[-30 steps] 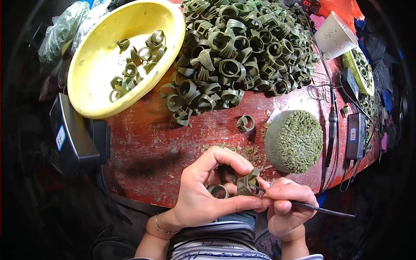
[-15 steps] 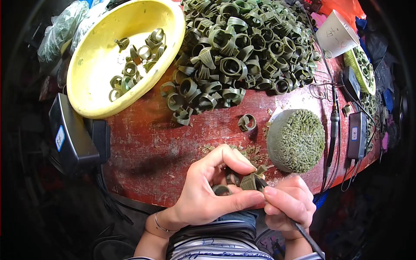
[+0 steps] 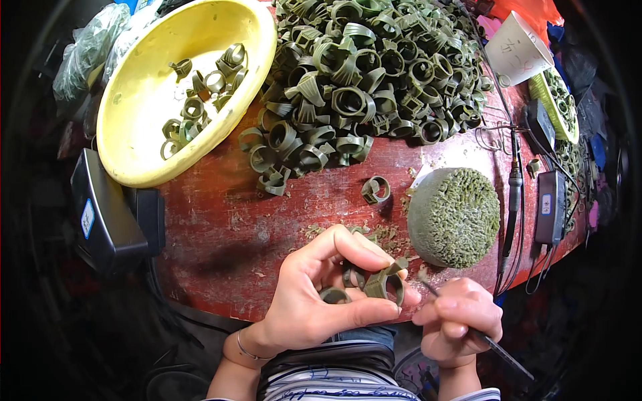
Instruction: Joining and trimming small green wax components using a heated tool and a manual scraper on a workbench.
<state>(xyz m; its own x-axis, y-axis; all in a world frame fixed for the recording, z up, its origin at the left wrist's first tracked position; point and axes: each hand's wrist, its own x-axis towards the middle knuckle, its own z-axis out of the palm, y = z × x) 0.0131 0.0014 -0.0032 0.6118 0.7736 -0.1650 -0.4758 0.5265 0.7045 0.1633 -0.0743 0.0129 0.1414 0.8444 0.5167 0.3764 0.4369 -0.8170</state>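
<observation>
Between the thumb and fingers of my left hand (image 3: 314,287) is an olive-green ring (image 3: 386,286) with a ridged shoulder. More green rings (image 3: 336,295) sit within its curled fingers, partly hidden. My right hand (image 3: 463,319) grips a slim dark pen-like tool (image 3: 498,349) with a thin tip. That tip is a little to the right of the held ring, apart from it. Above my hands, a single green ring (image 3: 376,190) lies on the red worn table (image 3: 221,234). Right of it stands a round green block (image 3: 458,217) with a rough, pitted top.
A large heap of green rings (image 3: 361,80) covers the table's back. At left, a yellow basin (image 3: 114,144) holds several rings, near a black box-shaped device (image 3: 107,214). A white cup (image 3: 518,50), a green basket (image 3: 555,110) and a black corded handpiece (image 3: 514,194) are at right.
My right hand has moved right and slightly down, drawing the tool's tip away from the ring. The ring in my left hand now shows its round opening more fully.
</observation>
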